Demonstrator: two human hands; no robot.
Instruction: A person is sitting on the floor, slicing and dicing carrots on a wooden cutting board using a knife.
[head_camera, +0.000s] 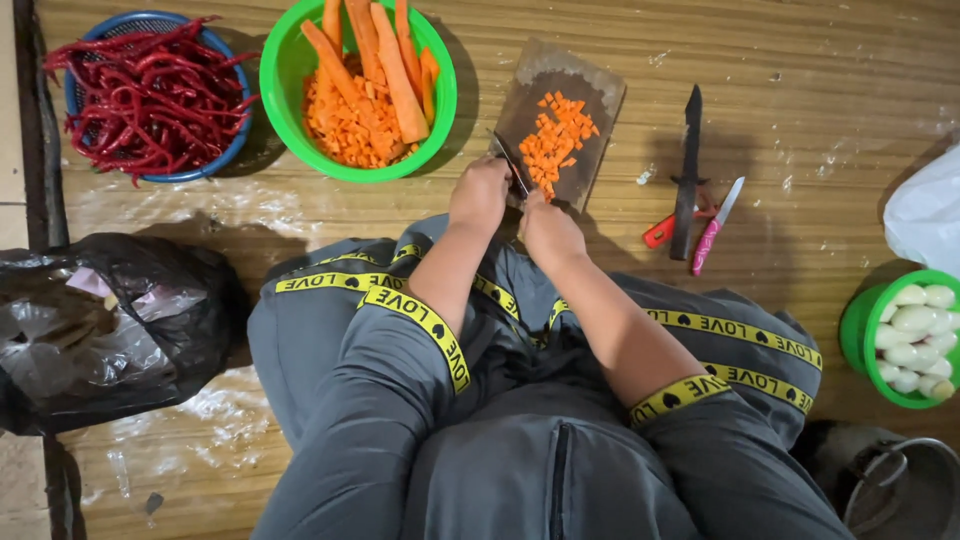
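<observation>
Gripping a dark-bladed kitchen knife (512, 165), the left hand (480, 195) is closed on its handle; the right hand (548, 228), fingers curled, steadies something hidden at the small dark wooden board's (585, 95) six o'clock edge. Diced orange carrot pieces (558, 135) lie at centre. Risk: fingertips touching the blade could be nicked

This looks like a home cooking spot set on a worn wooden plank floor (800, 90), where food is prepared sitting down. At twelve o'clock lies a dark wooden chopping board (592, 95) strewn with diced carrot. A green plastic bowl (285, 75) of carrot sticks and a blue plastic basket (80, 100) of red chillies sit at eleven. Loose knives lie at two, and a tied black rubbish bag (190, 300) at nine.
</observation>
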